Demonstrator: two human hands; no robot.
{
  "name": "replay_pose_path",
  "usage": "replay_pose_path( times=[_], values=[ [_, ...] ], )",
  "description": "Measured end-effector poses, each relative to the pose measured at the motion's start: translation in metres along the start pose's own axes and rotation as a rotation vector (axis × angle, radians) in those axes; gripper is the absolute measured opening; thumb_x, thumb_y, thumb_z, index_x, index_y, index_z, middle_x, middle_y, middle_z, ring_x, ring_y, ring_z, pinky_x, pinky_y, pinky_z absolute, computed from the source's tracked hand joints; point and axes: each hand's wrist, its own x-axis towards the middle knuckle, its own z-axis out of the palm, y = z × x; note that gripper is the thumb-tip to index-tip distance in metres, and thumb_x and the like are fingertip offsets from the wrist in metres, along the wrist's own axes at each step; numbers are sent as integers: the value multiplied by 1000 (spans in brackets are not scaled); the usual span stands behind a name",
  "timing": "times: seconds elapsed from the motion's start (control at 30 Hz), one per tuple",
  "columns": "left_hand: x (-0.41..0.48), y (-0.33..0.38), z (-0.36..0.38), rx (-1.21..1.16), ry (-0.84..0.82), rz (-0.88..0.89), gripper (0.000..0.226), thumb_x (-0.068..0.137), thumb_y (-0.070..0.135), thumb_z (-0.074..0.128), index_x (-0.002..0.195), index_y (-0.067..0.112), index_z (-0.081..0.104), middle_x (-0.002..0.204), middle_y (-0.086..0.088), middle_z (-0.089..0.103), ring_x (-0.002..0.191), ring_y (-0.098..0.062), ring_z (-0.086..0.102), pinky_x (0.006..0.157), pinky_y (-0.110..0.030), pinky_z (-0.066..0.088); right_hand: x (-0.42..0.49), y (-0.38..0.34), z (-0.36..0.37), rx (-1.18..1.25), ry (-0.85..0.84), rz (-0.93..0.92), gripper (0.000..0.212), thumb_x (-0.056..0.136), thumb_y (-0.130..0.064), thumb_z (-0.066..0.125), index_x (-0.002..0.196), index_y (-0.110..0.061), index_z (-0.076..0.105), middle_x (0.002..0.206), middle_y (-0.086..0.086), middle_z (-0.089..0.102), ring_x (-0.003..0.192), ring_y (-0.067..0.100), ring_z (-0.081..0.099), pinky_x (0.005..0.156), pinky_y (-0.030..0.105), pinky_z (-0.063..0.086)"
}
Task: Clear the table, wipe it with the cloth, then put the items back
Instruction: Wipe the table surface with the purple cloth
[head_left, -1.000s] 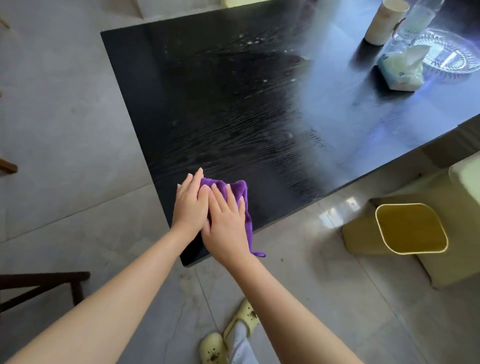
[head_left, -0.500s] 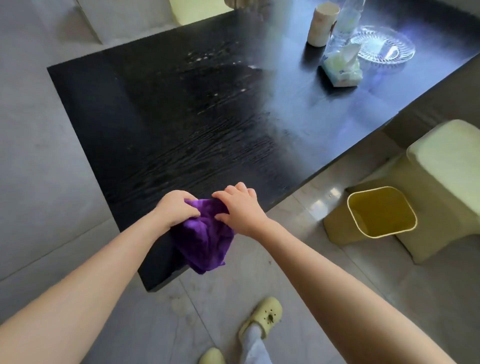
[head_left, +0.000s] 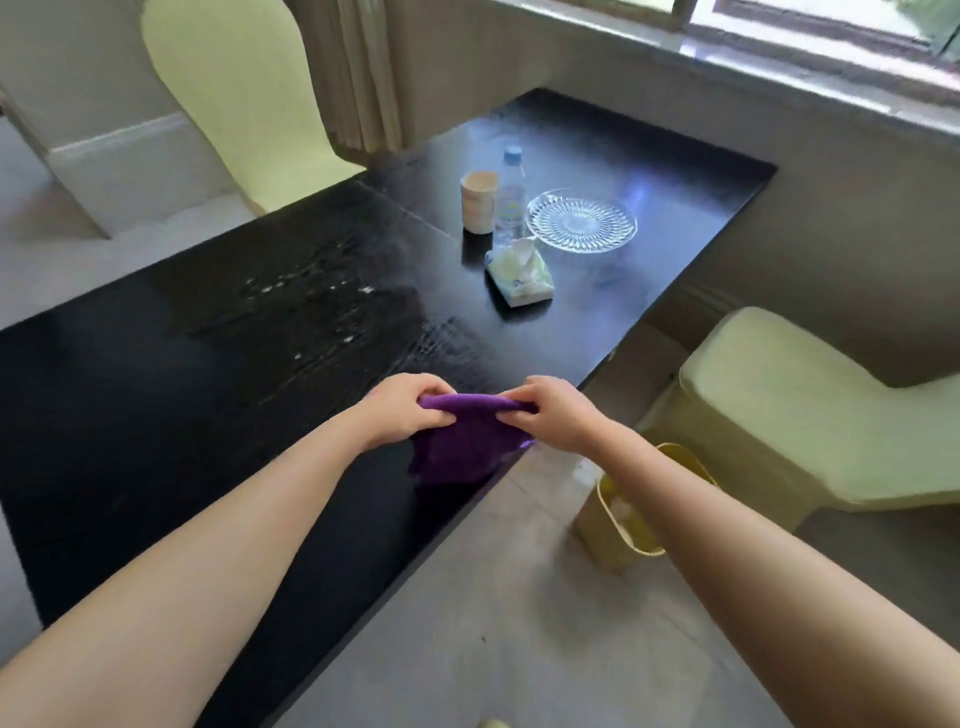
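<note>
A purple cloth (head_left: 462, 441) hangs between my two hands above the near right edge of the black table (head_left: 182, 374). My left hand (head_left: 405, 410) grips its left top corner and my right hand (head_left: 556, 413) grips its right top corner. Farther along the table stand a beige cup (head_left: 479, 201), a clear water bottle (head_left: 510, 197), a glass plate (head_left: 582, 222) and a tissue pack (head_left: 522, 273), grouped together. Wet streaks shine on the table's middle.
A pale yellow bin (head_left: 623, 514) stands on the floor just right of the table, under my right forearm. A yellow-green chair (head_left: 800, 410) sits beside it, and another chair (head_left: 239, 98) stands at the table's far side. A window sill runs along the back right.
My hands lifted the cloth off the table's near corner and spread it between them. The view swung up and right toward the items.
</note>
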Motion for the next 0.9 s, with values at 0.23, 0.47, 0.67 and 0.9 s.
replay_pose_path(
  times=[0.23, 0.47, 0.67, 0.9],
  values=[
    [77, 95, -8, 30, 95, 139, 16, 84, 23, 67, 99, 18, 73, 85, 3, 68, 79, -11, 60, 71, -22, 41, 16, 75, -97, 113, 205, 159, 26, 83, -30, 67, 97, -9, 72, 102, 10, 58, 94, 21, 55, 83, 29, 43],
    [181, 139, 20, -146, 8, 112, 19, 82, 21, 70, 97, 10, 74, 86, -3, 69, 89, -24, 67, 86, -41, 55, 42, 149, -134, 594, 383, 383, 17, 83, -26, 68, 88, -9, 70, 82, 10, 67, 78, 17, 60, 72, 32, 52],
    [266, 145, 57, -396, -107, -39, 21, 84, 11, 66, 103, 2, 70, 97, -17, 72, 93, -31, 69, 87, -47, 57, 107, 218, -140, 495, 460, 487, 27, 89, -34, 59, 95, -7, 63, 89, 9, 64, 78, 20, 56, 68, 37, 48],
    [346, 137, 86, -405, -6, -147, 12, 65, 18, 56, 70, 16, 67, 88, -18, 71, 93, -37, 68, 82, -49, 57, 190, 261, -149, 335, 420, 598, 34, 94, -30, 47, 111, -2, 55, 114, 16, 61, 106, 32, 55, 85, 35, 41]
  ],
)
